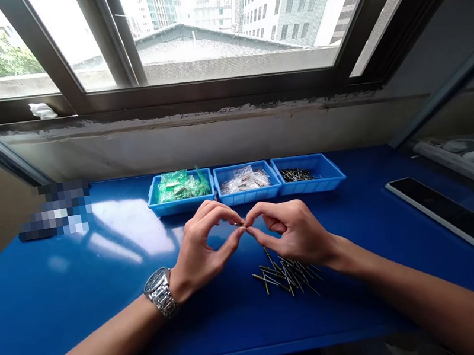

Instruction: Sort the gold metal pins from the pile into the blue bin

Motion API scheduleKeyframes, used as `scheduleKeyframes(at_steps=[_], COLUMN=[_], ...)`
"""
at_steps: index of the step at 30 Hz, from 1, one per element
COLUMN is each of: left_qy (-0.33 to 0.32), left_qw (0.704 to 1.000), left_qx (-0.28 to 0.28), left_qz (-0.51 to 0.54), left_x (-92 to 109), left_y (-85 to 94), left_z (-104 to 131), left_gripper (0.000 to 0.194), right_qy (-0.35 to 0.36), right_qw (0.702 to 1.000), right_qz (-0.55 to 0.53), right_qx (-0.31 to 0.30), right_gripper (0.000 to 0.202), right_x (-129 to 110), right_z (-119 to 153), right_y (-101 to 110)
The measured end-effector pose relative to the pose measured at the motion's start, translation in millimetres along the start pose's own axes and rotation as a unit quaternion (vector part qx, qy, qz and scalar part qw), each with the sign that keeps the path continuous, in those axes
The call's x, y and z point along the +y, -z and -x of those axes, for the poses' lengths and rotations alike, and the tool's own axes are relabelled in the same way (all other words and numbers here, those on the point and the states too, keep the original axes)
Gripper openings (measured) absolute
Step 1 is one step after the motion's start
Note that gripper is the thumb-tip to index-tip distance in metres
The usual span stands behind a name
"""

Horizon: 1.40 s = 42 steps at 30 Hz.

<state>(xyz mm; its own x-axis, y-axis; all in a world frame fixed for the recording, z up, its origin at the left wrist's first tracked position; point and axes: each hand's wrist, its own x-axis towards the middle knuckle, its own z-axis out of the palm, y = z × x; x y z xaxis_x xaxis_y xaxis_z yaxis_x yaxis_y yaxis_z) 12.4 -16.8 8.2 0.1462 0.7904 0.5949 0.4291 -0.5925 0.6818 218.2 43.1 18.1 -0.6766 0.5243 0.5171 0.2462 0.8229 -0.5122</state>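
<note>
My left hand (207, 239), with a metal-banded watch (160, 290) on its wrist, pinches a thin brass-coloured pin (239, 224) between thumb and forefinger. Tip to tip with it, my right hand (292, 228) has thumb and forefinger closed at the other end of the same small piece. Most of the pin is hidden by the fingertips. Below the right hand, a loose pile of thin metal pins (285, 275) with brass-coloured ends lies on the blue table (216, 331). Part of the pile is covered by that hand.
Behind the hands stand three blue bins: one with green plastic bags (179, 186), one with clear bags (244, 180), one with dark, thin pins (296, 175). A phone (449, 211) lies at right. Beyond the table are a wall and window (222, 81).
</note>
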Motion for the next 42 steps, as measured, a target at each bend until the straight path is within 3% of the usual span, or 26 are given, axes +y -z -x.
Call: scheduleKeyframes(at_steps=[4, 7, 13, 24, 31, 42], left_qy=[0.018, 0.025, 0.018, -0.006, -0.030, 0.009], left_qw=[1.000, 0.999, 0.998, 1.000, 1.000, 1.000], left_qx=[0.002, -0.026, -0.065, 0.012, 0.004, -0.002], left_qz=[-0.005, -0.005, 0.006, -0.010, -0.003, -0.006], left_x=[-1, -1, 0, 0, 2, 1], left_y=[-0.1, -0.7, -2.0, -0.5, -0.5, 0.0], left_z=[-1, -1, 0, 0, -1, 0], left_gripper=[0.003, 0.003, 0.003, 0.003, 0.006, 0.003], right_qy=[0.005, 0.022, 0.053, 0.003, -0.006, 0.016], right_qw=[0.999, 0.997, 0.996, 0.998, 1.000, 0.995], right_qz=[0.016, 0.018, 0.011, -0.005, -0.015, 0.023], right_qx=[0.043, 0.074, 0.071, 0.055, 0.011, 0.093], right_gripper=[0.005, 0.005, 0.005, 0.007, 0.006, 0.006], right_x=[-3, -8, -12, -7, -3, -11], right_z=[1, 2, 2, 0, 0, 1], right_y=[2, 1, -1, 1, -4, -1])
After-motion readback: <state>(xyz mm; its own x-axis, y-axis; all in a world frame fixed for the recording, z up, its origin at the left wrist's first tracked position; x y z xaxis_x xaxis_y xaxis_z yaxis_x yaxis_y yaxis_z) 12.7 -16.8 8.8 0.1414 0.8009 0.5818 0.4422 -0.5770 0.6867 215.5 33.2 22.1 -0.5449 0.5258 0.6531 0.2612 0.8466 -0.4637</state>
